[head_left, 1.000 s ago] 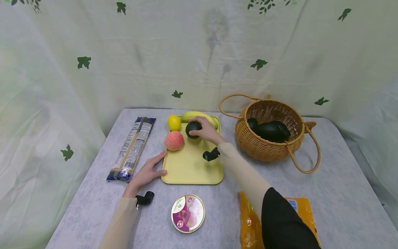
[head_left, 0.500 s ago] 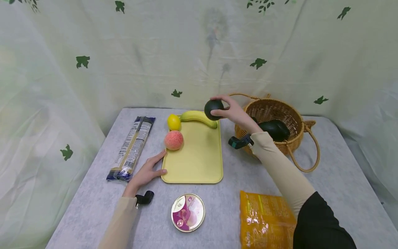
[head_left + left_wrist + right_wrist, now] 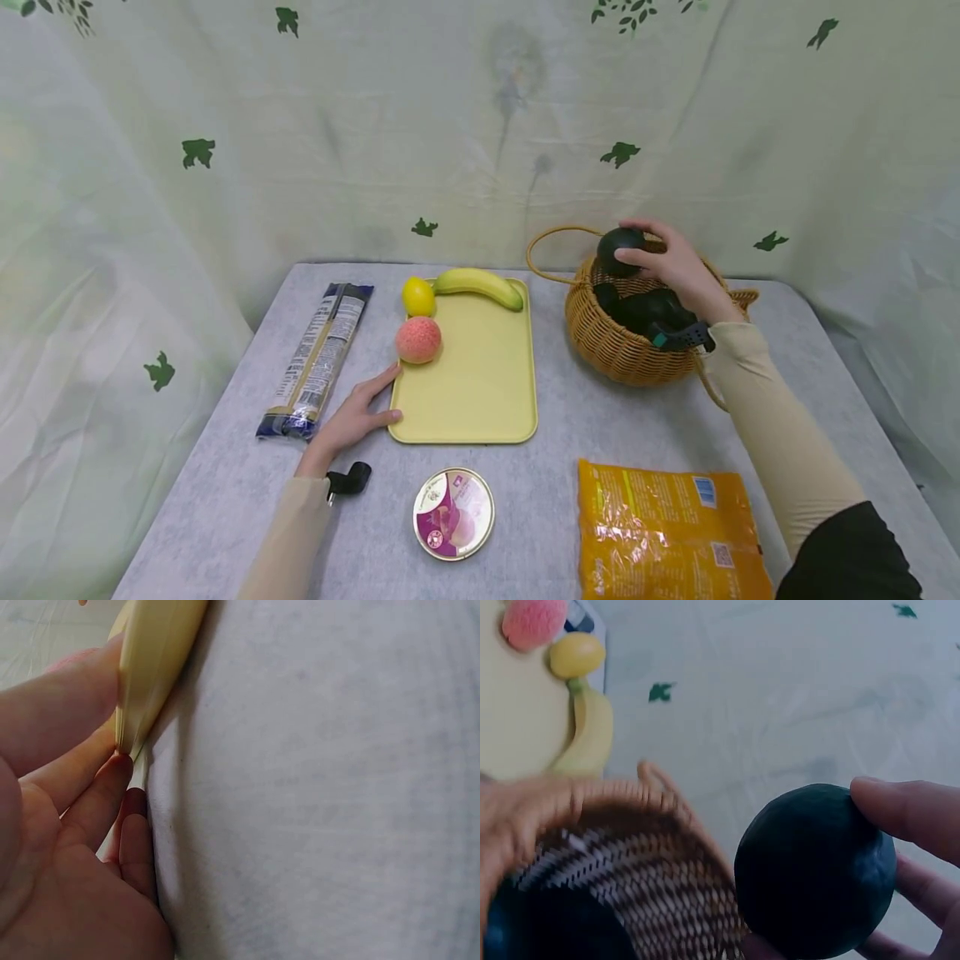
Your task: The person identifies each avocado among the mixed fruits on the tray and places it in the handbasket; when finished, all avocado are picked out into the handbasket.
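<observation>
My right hand [image 3: 678, 271] grips a round dark green fruit [image 3: 619, 252] over the back of the wicker basket [image 3: 626, 358]. In the right wrist view, thumb and fingers curl round the fruit [image 3: 814, 874]. Inside the basket lie dark, glossy things, one long like an eggplant [image 3: 648, 310], partly hidden by the wrist. My left hand [image 3: 356, 417] touches the left edge and near-left corner of the yellow tray [image 3: 480, 429], its fingers fairly straight. The tray bears a banana [image 3: 480, 285], a lemon [image 3: 418, 297] and a pink peach-like fruit [image 3: 418, 340].
A long blue-and-gold packet [image 3: 318, 362] lies left of the tray. In front of the tray is a round tin [image 3: 453, 514] with a purple label. An orange bag [image 3: 667, 533] lies at the near right. A pale curtain [image 3: 450, 125] hangs behind the table.
My right hand has lifted the dark green fruit off the tray and carried it rightward to above the basket. The left hand stays at the tray.
</observation>
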{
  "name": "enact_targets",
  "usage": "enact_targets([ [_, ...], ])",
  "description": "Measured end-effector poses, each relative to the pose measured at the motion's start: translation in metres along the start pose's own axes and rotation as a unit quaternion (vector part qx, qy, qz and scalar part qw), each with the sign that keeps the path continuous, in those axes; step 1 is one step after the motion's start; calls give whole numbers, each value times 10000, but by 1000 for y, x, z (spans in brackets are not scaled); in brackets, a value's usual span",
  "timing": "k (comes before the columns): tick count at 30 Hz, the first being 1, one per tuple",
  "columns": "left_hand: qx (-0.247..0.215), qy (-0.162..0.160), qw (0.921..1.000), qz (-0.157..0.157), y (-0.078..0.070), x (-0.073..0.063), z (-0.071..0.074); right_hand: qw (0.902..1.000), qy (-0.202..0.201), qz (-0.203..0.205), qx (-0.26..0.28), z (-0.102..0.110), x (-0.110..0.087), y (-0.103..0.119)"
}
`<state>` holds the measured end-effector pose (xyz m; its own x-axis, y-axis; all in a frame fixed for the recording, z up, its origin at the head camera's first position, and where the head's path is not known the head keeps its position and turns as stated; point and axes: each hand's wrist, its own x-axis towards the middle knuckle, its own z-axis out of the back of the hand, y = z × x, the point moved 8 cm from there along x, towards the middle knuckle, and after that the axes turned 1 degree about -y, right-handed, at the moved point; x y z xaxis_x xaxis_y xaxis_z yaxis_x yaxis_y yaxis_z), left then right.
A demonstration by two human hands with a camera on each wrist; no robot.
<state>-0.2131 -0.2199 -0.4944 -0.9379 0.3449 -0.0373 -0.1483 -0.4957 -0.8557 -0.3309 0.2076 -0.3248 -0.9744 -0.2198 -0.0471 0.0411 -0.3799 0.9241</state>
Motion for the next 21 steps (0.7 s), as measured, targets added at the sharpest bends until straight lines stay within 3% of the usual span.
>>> enact_targets([
  [8, 89, 14, 9999, 65, 3, -1, 0, 9981, -103, -488, -371, 25, -4, -34],
  [21, 74, 20, 9999, 148, 6, 0, -1, 9969, -214, -752, -75, 25, 3, -49],
])
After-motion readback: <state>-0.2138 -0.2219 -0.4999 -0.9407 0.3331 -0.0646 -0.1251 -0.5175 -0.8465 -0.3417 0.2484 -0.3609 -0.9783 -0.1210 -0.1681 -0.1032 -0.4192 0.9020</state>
